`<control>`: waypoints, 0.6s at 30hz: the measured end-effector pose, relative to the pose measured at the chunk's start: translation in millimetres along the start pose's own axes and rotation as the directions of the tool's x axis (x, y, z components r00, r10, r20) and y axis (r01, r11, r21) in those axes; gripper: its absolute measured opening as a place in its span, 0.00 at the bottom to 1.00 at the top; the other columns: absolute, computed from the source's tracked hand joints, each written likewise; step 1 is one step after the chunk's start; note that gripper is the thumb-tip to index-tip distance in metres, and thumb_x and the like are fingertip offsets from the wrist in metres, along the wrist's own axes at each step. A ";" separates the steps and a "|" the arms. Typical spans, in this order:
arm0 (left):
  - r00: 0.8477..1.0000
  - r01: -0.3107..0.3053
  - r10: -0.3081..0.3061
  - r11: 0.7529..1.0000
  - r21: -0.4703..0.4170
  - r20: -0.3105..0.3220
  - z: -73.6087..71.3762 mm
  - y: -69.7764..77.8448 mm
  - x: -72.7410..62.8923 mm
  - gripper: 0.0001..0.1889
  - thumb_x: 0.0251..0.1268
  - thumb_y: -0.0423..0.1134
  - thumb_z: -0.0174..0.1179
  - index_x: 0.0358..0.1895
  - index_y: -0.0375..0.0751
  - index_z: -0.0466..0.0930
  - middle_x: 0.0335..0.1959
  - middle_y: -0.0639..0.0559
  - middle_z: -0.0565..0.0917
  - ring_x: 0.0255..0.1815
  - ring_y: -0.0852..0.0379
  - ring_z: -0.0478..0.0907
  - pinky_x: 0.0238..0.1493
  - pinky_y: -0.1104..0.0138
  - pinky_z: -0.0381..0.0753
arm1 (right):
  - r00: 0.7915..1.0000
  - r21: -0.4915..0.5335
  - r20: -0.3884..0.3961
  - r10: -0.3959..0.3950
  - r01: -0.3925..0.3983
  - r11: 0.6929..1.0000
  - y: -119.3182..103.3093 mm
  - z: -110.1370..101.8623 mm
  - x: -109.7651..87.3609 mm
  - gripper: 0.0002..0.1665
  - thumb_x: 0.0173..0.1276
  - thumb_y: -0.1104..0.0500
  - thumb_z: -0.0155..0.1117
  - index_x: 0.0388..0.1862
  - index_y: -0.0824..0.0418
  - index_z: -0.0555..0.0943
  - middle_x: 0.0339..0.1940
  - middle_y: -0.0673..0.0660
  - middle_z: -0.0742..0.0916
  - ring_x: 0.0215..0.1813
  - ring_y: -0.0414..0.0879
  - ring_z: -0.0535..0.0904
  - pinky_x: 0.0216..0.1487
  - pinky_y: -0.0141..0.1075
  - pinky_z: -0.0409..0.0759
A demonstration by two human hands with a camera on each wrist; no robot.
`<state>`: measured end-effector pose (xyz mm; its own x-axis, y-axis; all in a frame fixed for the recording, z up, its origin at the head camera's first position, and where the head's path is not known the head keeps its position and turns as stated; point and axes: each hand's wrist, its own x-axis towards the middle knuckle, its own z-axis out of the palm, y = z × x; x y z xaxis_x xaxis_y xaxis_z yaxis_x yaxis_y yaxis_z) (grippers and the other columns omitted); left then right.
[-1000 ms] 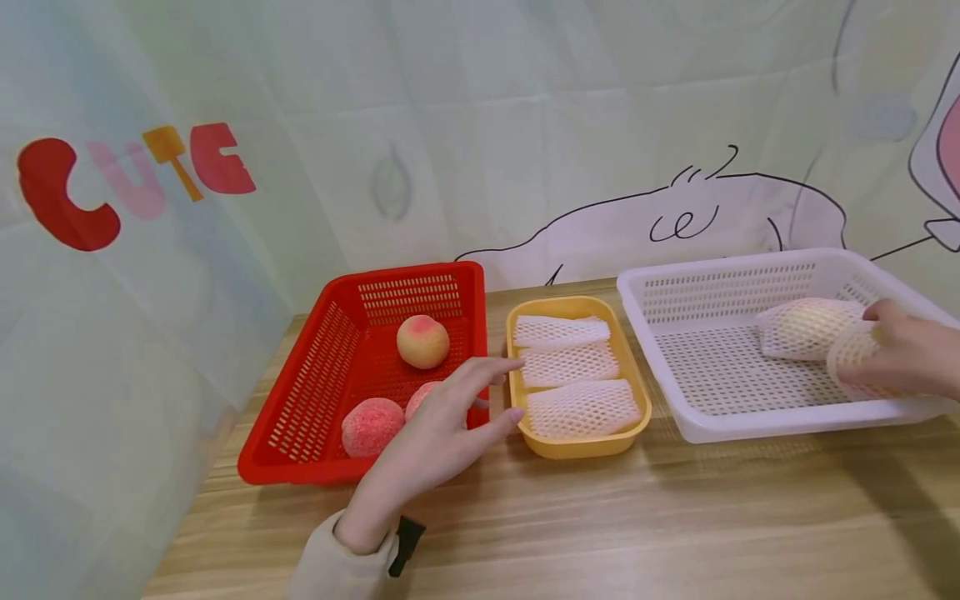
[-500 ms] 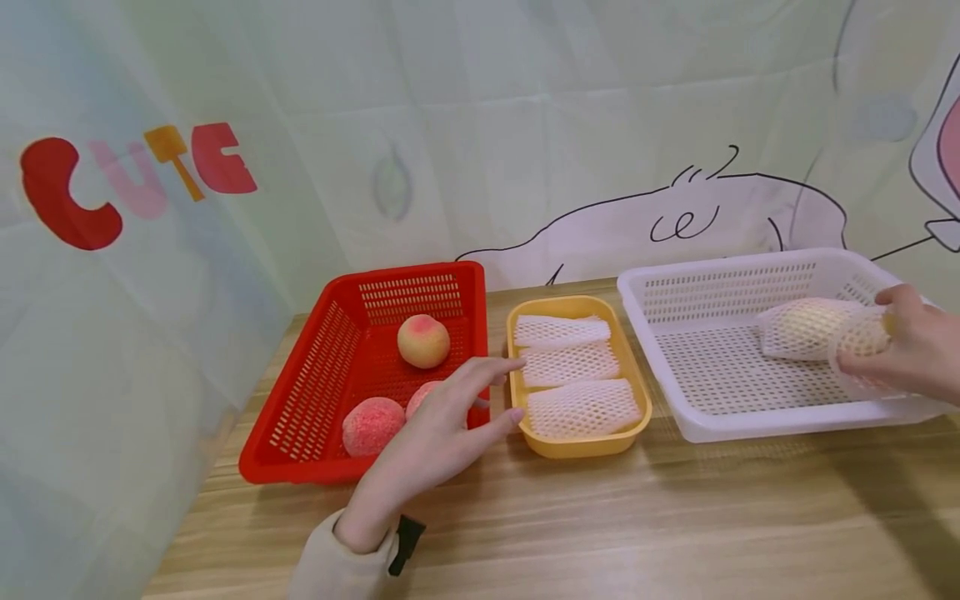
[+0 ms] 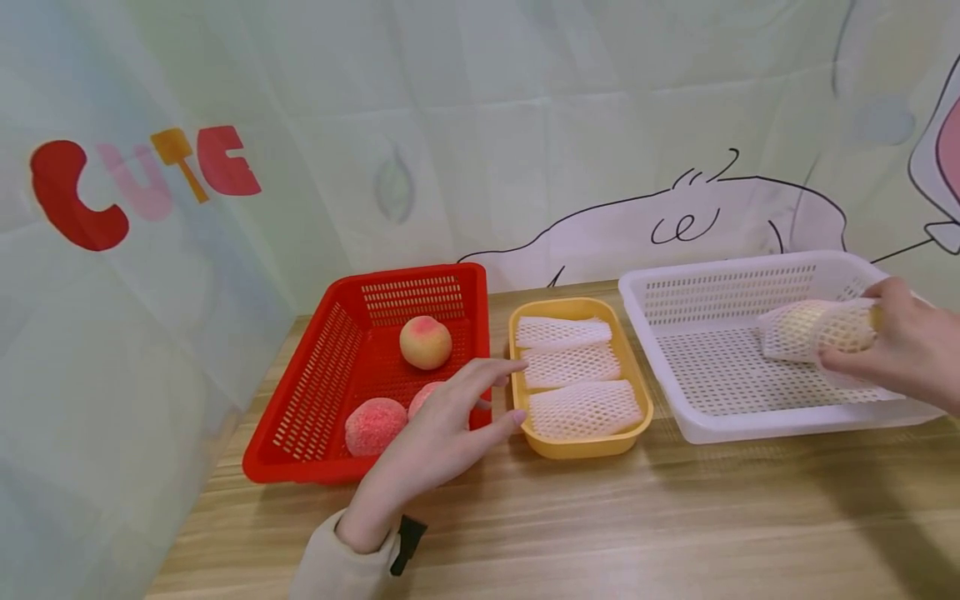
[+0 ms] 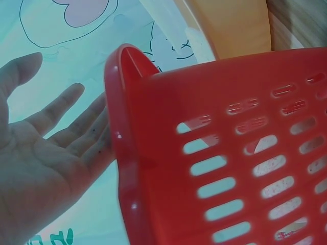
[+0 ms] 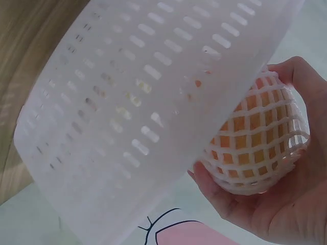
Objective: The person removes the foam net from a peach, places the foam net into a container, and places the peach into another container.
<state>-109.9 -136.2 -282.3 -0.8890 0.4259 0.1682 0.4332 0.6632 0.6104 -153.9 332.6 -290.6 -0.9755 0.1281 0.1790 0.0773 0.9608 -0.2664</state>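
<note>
My right hand (image 3: pixel 911 342) grips a peach in a white foam net (image 3: pixel 849 327) inside the white basket (image 3: pixel 720 427). In the right wrist view the fingers and thumb curl round this netted peach (image 5: pixel 255 135), its yellow-orange skin showing through the mesh. Another netted peach (image 3: pixel 787 329) lies just left of it, partly overlapped. My left hand (image 3: pixel 442 425) hovers over the right front rim of the red basket (image 3: pixel 300 471), fingers loosely spread and holding nothing. Its fingertips reach toward the yellow tray (image 3: pixel 581 450). In the left wrist view the left palm (image 4: pixel 46 168) shows bare beside the red rim.
Inside the red basket are a yellow peach with a pink top (image 3: pixel 425 342) and two pink ones, the nearer one (image 3: pixel 377 427) plain to see, the other partly behind the left hand. Three white foam nets (image 3: pixel 585 408) lie in the yellow tray. A printed curtain (image 3: pixel 525 150) hangs behind.
The right hand has lifted the netted peach a little and brought it left and back, so it now overlaps the other netted peach. The left hand has stayed in place.
</note>
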 end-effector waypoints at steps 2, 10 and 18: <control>1.000 0.004 -0.004 1.000 -0.003 0.001 -0.3 0.6 -0.2 0.27 0.62 0.51 0.63 0.65 0.61 0.69 0.62 0.64 0.73 0.51 0.64 0.72 0.54 0.64 0.79 | 1.000 0.008 -0.009 -0.005 0.005 1.000 -4.1 -1.1 -1.8 0.57 0.50 0.44 0.72 0.61 0.78 0.52 0.38 0.82 0.73 0.28 0.64 0.72 0.20 0.38 0.67; 1.000 0.014 -0.014 1.000 -0.010 0.005 -1.2 1.1 -0.9 0.27 0.61 0.51 0.63 0.64 0.63 0.69 0.62 0.64 0.73 0.53 0.64 0.72 0.55 0.64 0.79 | 0.999 0.038 -0.038 -0.020 0.021 0.999 -20.5 -3.4 -7.7 0.57 0.53 0.41 0.70 0.63 0.76 0.52 0.36 0.82 0.75 0.28 0.63 0.72 0.22 0.35 0.60; 1.000 0.006 -0.006 1.000 -0.026 0.011 -1.6 1.2 -0.7 0.27 0.62 0.50 0.63 0.65 0.61 0.69 0.62 0.62 0.73 0.53 0.63 0.72 0.55 0.59 0.80 | 0.999 0.089 -0.030 -0.028 0.031 0.996 -26.4 -2.9 -10.0 0.59 0.53 0.38 0.71 0.65 0.74 0.52 0.34 0.77 0.76 0.28 0.61 0.73 0.22 0.34 0.61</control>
<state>-109.0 -136.7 -280.5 -0.8897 0.4291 0.1560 0.4239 0.6496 0.6311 -145.6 306.7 -282.6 -0.9705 0.1084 0.2152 0.0285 0.9384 -0.3444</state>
